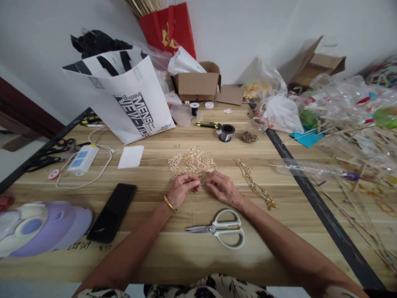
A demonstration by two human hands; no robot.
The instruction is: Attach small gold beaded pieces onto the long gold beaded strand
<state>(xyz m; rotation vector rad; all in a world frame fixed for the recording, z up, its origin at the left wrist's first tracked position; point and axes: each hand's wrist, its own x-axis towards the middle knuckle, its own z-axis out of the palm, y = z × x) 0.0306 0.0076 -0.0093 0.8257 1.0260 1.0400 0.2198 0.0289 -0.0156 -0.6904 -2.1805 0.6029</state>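
My left hand, with a gold bangle at its wrist, has thumb and fingers pinched at the near edge of a pile of gold, glittering beads or chain. Facing it across a small gap, my right hand is pinched too, close to the pile's right edge. Whatever the fingertips hold is too fine to make out. Open-bladed scissors with pale handles lie just below the hands, tips to the left. To the right of my right hand rests a bundle of gold beaded strands.
Behind the pile are a wire spool, a yellow-black cutter and a small dish of beads. A phone and a power strip lie left, near a white bag. Plastic bottles and sticks crowd the right.
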